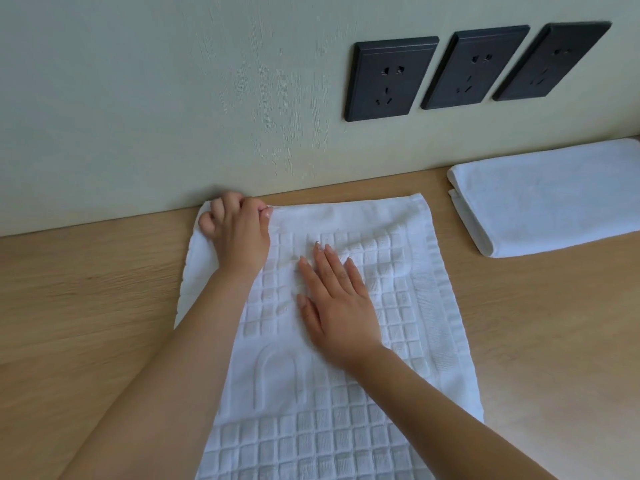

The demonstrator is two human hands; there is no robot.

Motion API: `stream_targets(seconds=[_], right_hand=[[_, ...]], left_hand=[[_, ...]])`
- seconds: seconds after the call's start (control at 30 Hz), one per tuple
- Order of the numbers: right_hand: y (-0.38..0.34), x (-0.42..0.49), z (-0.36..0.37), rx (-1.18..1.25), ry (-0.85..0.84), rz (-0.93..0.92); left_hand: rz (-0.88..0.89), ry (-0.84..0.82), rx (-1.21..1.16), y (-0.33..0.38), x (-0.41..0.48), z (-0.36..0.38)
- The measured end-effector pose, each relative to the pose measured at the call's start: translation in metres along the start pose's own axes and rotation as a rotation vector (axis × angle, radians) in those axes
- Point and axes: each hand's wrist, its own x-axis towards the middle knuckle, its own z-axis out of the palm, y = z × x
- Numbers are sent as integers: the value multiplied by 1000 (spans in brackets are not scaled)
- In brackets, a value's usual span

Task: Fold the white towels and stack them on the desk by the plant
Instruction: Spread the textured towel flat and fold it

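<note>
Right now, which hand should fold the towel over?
Probably the left hand: it grips the far corner of the towel. The right hand lies flat on the middle, pressing it down.

Only one view is provided, taken from the person's head and aimed forward and down at the tabletop (86,306) against the wall (173,98). The surface is seen from close by, and the frame is tilted slightly.

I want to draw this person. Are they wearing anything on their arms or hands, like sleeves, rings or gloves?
No. Both forearms are bare, with no sleeves in view. The left hand and right hand have no gloves, rings, watch or bracelet. The fingernails are longish.
</note>
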Motion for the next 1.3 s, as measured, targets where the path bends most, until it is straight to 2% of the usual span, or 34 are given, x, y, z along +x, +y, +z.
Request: stream_targets(seconds=[0.27, 0.37, 0.43, 0.47, 0.5, 0.57, 0.63, 0.73, 0.83, 1.0, 1.1, 1.2, 1.23, 1.3], right_hand=[[1, -1, 3, -48, -35, -7], [-1, 0, 0, 5, -11, 24], [-9, 7, -6, 179, 31, 129], [-15, 14, -10, 287, 56, 173], [-21, 22, -14, 367, 77, 180], [-27, 39, -16, 399, 47, 124], [-17, 50, -13, 258, -59, 106], [24, 56, -11, -42, -138, 237], [66, 55, -25, -120, -110, 363], [97, 52, -38, -163, -98, 405], [74, 44, -44, -52, 21, 424], [7, 2, -50, 247, 239, 287], [-21, -16, -49, 330, 248, 211], [-64, -51, -39, 428, 152, 94]], left_hand=[[-52, 37, 43, -1, 1, -2], [-5, 36, -79, 1, -19, -13], [70, -131, -99, 1, -39, -17], [104, -245, -25, -1, -48, -17], [130, -333, 81, -4, -55, -14], [158, -392, 235, -10, -60, -9], [140, -386, 248, -11, -57, -8], [116, -362, 234, -9, -53, -9], [117, -344, 265, -9, -55, -10], [128, -363, 238, -9, -55, -12], [65, -306, 103, -7, -71, -27], [85, -181, -32, -9, -131, -48], [96, -194, -31, -10, -155, -51], [91, -279, 102, -16, -194, -48]])
